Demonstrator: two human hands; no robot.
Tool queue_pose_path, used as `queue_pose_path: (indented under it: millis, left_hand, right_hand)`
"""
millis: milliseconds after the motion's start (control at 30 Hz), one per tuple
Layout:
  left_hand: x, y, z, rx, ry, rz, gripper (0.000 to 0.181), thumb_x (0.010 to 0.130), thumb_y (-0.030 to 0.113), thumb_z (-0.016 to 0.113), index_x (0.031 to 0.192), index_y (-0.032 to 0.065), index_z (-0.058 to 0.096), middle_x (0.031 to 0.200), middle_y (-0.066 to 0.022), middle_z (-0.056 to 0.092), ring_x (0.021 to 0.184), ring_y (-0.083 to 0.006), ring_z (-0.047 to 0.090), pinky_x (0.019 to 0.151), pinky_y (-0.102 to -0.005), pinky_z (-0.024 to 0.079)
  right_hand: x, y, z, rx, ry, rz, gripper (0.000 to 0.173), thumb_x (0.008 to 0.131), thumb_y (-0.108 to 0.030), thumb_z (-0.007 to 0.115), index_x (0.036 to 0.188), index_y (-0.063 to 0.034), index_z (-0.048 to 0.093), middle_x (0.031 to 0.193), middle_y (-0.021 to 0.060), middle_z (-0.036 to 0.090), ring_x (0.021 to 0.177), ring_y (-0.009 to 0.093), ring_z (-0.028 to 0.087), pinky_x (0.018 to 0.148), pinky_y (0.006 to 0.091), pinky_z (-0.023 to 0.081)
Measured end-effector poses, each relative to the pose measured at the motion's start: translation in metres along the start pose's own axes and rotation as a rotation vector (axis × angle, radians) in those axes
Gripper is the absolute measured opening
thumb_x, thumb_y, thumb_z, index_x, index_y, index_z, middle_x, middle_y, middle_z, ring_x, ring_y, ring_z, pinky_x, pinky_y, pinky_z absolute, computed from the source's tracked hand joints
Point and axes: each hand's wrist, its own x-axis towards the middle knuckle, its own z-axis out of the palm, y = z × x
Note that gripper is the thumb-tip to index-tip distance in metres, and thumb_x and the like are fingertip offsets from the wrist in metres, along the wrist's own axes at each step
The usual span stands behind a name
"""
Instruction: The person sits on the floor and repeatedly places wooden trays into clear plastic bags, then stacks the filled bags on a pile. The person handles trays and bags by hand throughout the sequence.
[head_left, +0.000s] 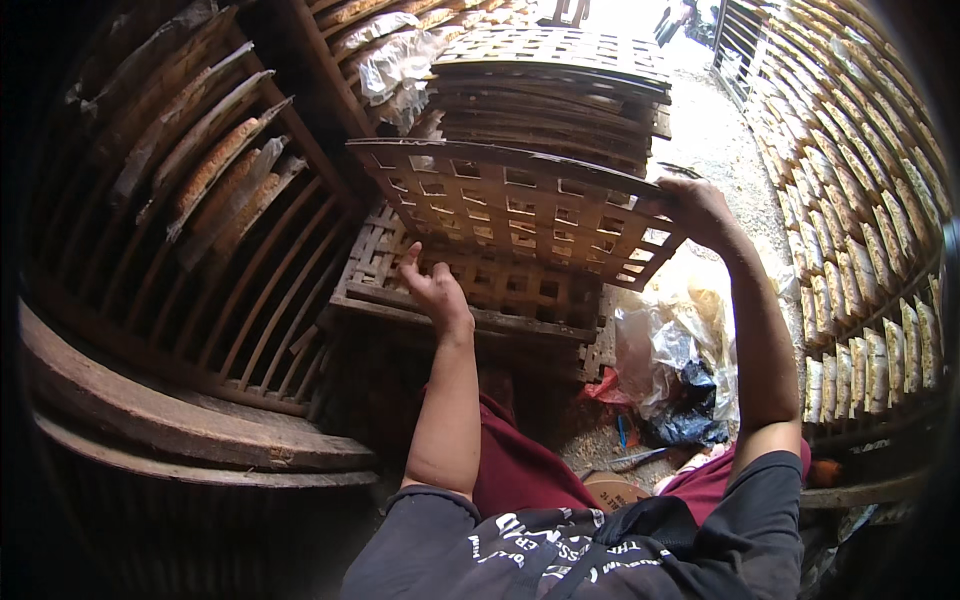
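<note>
A woven lattice panel (495, 199), apparently of wood or bamboo strips, stands tilted up across the middle of the view. My right hand (694, 208) grips its upper right corner. Beneath it lies a low pile of similar lattice trays (510, 324) with a framed near edge. My left hand (436, 291) is raised over that pile's near left part, thumb and fingers apart, close to the panel's lower left side. Whether it touches the panel I cannot tell. Behind the panel rises a taller stack of lattice panels (544, 109).
Slatted racks hold rows of wrapped yellowish slabs at right (862, 225) and several at left (217, 169). Clear plastic sheets (667, 330) and a dark plastic bag (690, 412) lie on the floor. A thick wooden beam (187, 412) juts in at lower left.
</note>
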Motion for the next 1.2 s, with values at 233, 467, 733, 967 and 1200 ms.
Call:
queue_pose_path:
  millis: [233, 467, 733, 967, 1200]
  left_hand:
    - [-0.007, 0.002, 0.004, -0.072, -0.088, -0.346, 0.047, 0.076, 0.003, 0.044, 0.122, 0.0041, 0.037, 0.133, -0.0186, 0.033, 0.124, -0.0258, 0.034, 0.105, -0.0358, 0.022]
    - [0.0, -0.001, 0.001, -0.121, -0.114, -0.401, 0.045, 0.083, 0.013, 0.051, 0.124, 0.0069, 0.035, 0.124, -0.0135, 0.042, 0.115, -0.0211, 0.041, 0.1, -0.033, 0.028]
    - [0.025, -0.005, -0.022, -0.463, 0.133, -0.542, 0.049, 0.09, 0.03, 0.037, 0.132, 0.0071, 0.028, 0.127, -0.0173, 0.044, 0.113, -0.0263, 0.047, 0.1, -0.0368, 0.03]
    - [0.052, -0.043, -0.06, -0.566, 0.028, -1.036, 0.066, 0.087, 0.038, 0.031, 0.144, 0.0161, 0.006, 0.148, -0.0177, 0.007, 0.137, -0.0326, 0.006, 0.107, -0.0515, 0.002]
    - [0.068, -0.032, -0.065, -0.258, 0.179, -0.916, 0.074, 0.076, 0.031, 0.048, 0.142, 0.0182, 0.016, 0.147, -0.0193, 0.007, 0.138, -0.0321, 0.002, 0.107, -0.0502, -0.002]
  right_hand:
    - [-0.011, 0.008, 0.008, -0.175, 0.029, 0.035, 0.014, 0.081, -0.02, 0.061, 0.089, -0.009, 0.062, 0.069, 0.0113, 0.061, 0.061, 0.022, 0.06, 0.06, 0.0335, 0.047]
    - [-0.005, -0.015, -0.014, -0.062, 0.212, -0.023, 0.012, 0.08, -0.013, 0.057, 0.088, -0.0094, 0.064, 0.073, 0.003, 0.065, 0.067, 0.014, 0.063, 0.062, 0.0276, 0.049]
    - [-0.03, -0.068, 0.097, -0.267, 0.611, -0.387, 0.022, 0.08, -0.015, 0.058, 0.101, -0.0175, 0.063, 0.092, 0.0032, 0.068, 0.082, 0.018, 0.066, 0.087, 0.038, 0.047]
    - [-0.089, -0.05, 0.252, -0.203, 0.244, -0.367, 0.041, 0.073, -0.013, 0.054, 0.114, -0.0155, 0.057, 0.118, 0.007, 0.058, 0.107, 0.024, 0.055, 0.092, 0.0417, 0.042]
    - [-0.116, -0.053, 0.287, -0.131, 0.279, -0.265, 0.033, 0.077, -0.016, 0.06, 0.11, -0.0155, 0.059, 0.118, 0.0061, 0.057, 0.109, 0.026, 0.053, 0.092, 0.0432, 0.04]
